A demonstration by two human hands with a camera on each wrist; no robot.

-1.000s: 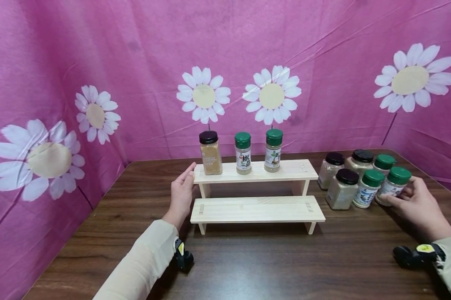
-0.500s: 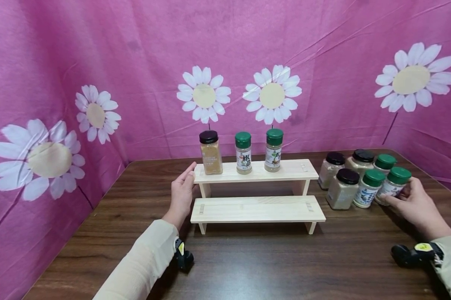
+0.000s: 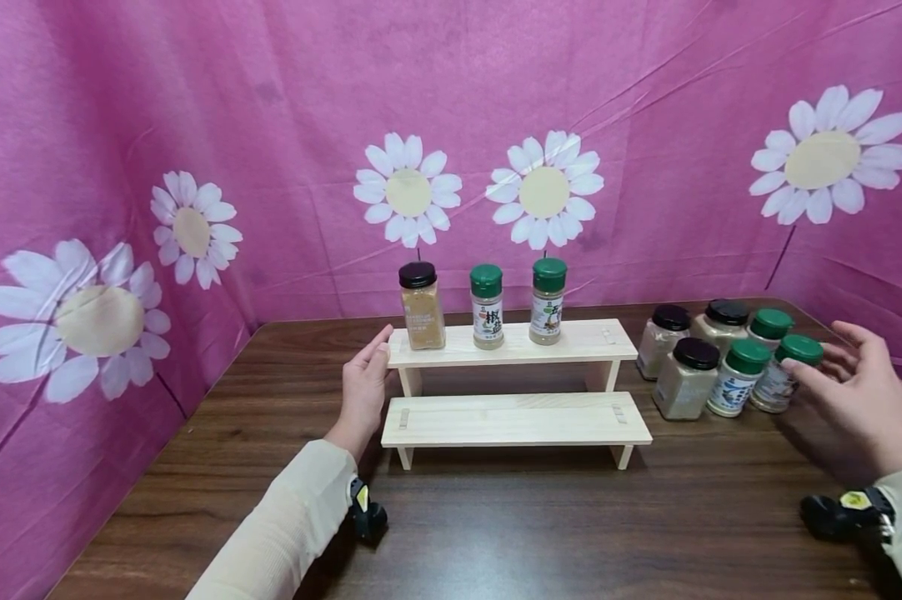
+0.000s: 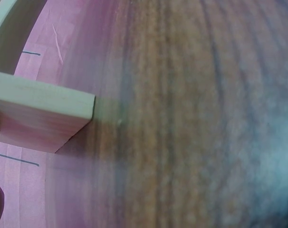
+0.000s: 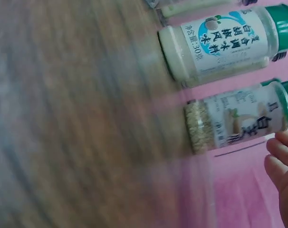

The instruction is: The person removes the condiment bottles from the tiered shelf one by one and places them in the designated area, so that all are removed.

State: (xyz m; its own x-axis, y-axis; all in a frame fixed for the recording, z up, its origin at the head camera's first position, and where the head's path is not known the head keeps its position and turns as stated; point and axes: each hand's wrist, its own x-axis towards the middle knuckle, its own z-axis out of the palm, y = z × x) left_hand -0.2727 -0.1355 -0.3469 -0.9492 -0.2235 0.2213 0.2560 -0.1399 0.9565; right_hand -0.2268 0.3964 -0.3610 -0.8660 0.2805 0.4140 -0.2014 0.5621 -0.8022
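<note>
Pale wooden two-tier rack [image 3: 514, 421]: its upper tier holds a clear, square, black-capped jar of tan powder [image 3: 423, 321] and two clear, round, green-capped jars [image 3: 487, 323]. Six more jars [image 3: 682, 392], apparently left to shelve, cluster right on the brown wooden table [image 3: 451, 517]. Left hand [image 3: 363, 396] touches the rack, grip unclear; right hand [image 3: 867, 400], fingers spread, is at the front-right green-capped jar [image 3: 774, 390].

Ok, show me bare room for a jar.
Free: the lower shelf, end to end; the upper shelf's right end, past its rightmost jar; the tabletop in front of both shelves. Crowded: right of the shelves, where six jars bunch beside the right hand.
</note>
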